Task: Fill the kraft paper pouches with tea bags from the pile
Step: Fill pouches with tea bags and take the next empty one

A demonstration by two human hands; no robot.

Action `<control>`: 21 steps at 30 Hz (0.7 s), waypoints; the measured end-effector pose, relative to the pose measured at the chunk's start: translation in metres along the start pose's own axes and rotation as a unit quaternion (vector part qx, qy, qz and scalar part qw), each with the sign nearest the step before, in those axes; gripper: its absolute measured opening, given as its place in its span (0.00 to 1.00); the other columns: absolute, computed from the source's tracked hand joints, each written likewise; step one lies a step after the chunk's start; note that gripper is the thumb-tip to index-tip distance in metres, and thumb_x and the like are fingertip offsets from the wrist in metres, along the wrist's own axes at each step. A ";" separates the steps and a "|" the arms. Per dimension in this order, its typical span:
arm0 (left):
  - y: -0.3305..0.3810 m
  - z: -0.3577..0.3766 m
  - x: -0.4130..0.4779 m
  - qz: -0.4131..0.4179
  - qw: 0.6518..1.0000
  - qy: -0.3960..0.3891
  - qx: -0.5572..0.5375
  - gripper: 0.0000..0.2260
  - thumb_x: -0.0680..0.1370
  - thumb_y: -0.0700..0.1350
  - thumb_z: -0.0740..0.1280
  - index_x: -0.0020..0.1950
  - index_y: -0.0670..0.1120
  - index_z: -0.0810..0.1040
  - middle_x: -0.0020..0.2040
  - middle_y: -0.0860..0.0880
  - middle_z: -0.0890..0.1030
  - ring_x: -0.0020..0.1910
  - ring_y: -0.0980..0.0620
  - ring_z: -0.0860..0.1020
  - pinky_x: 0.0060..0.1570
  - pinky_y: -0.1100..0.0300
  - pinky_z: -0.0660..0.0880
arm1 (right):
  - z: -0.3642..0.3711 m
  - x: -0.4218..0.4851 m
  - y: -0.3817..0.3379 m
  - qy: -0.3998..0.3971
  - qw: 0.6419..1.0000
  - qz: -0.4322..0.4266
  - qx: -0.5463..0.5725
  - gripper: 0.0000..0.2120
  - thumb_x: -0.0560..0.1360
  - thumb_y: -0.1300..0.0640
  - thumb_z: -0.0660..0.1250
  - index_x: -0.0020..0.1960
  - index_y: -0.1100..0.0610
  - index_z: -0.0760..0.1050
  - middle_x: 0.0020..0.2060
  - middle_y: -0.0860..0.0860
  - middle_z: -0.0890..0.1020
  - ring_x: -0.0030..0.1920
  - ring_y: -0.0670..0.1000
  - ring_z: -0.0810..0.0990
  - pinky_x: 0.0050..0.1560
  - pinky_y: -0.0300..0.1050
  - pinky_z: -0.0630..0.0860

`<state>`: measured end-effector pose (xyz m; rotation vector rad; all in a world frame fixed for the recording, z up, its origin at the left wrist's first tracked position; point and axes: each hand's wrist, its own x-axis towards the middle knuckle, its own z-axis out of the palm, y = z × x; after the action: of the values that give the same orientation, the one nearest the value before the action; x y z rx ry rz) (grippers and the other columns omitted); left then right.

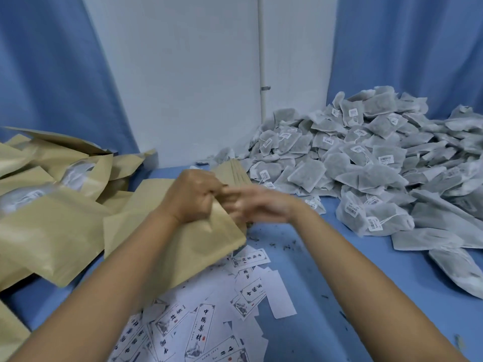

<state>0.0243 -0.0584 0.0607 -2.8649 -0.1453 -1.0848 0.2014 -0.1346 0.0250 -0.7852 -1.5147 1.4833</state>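
Note:
My left hand (192, 195) grips the top edge of a kraft paper pouch (198, 246) that lies tilted over the blue table. My right hand (257, 206) is blurred with motion right beside the left, its fingers at the pouch mouth; whether it holds anything is unclear. A big pile of grey tea bags (366, 163) with white barcode tags fills the right side. A flat stack of kraft pouches (235, 171) stands just behind my hands.
Filled and loose kraft pouches (52, 205) are heaped on the left. White printed labels (203, 327) lie scattered on the blue table (326, 270) near me, with tea crumbs around. A white wall and blue curtains close off the back.

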 end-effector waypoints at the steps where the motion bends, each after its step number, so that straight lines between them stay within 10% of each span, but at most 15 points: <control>1: -0.010 -0.005 -0.004 -0.037 0.999 0.013 -0.001 0.08 0.60 0.36 0.53 0.25 0.40 0.71 0.23 0.47 0.66 0.23 0.47 0.64 0.27 0.63 0.62 | -0.015 -0.001 -0.001 0.078 0.995 -0.034 0.053 0.16 0.78 0.71 0.53 0.61 0.64 0.72 0.56 0.56 0.79 0.60 0.57 0.76 0.61 0.49 0.74; 4: -0.023 -0.004 -0.005 -0.076 0.997 0.006 0.010 0.05 0.58 0.32 0.55 0.24 0.39 0.66 0.22 0.44 0.65 0.23 0.48 0.63 0.27 0.60 0.61 | -0.068 -0.008 0.025 0.402 0.897 -0.020 -0.181 0.17 0.75 0.66 0.65 0.62 0.56 0.73 0.62 0.56 0.74 0.65 0.56 0.71 0.60 0.44 0.72; 8: -0.016 0.010 0.007 -0.021 1.000 -0.009 0.000 0.05 0.61 0.39 0.51 0.25 0.44 0.63 0.24 0.51 0.61 0.24 0.51 0.59 0.29 0.63 0.58 | -0.108 0.014 0.070 0.312 0.801 0.240 -0.451 0.50 0.66 0.52 0.77 0.78 0.48 0.48 0.77 0.55 0.46 0.76 0.58 0.45 0.73 0.60 0.53; 11: -0.014 0.022 0.015 0.001 1.000 0.001 -0.026 0.05 0.60 0.40 0.51 0.26 0.46 0.64 0.26 0.54 0.60 0.26 0.53 0.58 0.30 0.64 0.58 | -0.128 0.032 0.091 0.273 0.760 0.277 -0.520 0.41 0.70 0.53 0.71 0.77 0.47 0.54 0.76 0.55 0.55 0.75 0.60 0.51 0.72 0.60 0.57; 16: -0.020 0.029 0.016 -0.014 1.000 0.004 -0.017 0.06 0.61 0.36 0.53 0.24 0.43 0.65 0.22 0.48 0.63 0.25 0.53 0.58 0.23 0.60 0.62 | -0.141 0.036 0.111 0.379 0.729 0.197 -0.535 0.17 0.75 0.63 0.63 0.62 0.57 0.75 0.59 0.58 0.76 0.60 0.59 0.74 0.56 0.50 0.72; 21: -0.017 0.022 0.014 -0.034 0.999 0.016 -0.013 0.07 0.59 0.33 0.54 0.25 0.44 0.65 0.24 0.51 0.61 0.25 0.53 0.59 0.29 0.63 0.58 | -0.102 0.015 0.078 0.671 0.718 -0.041 -0.179 0.07 0.75 0.66 0.62 0.40 0.58 0.73 0.34 0.51 0.76 0.39 0.50 0.73 0.35 0.41 0.66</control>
<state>0.0473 -0.0386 0.0540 -2.8844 -0.2305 -1.1529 0.2756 -0.0676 -0.0572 -1.5167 -0.6023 0.2000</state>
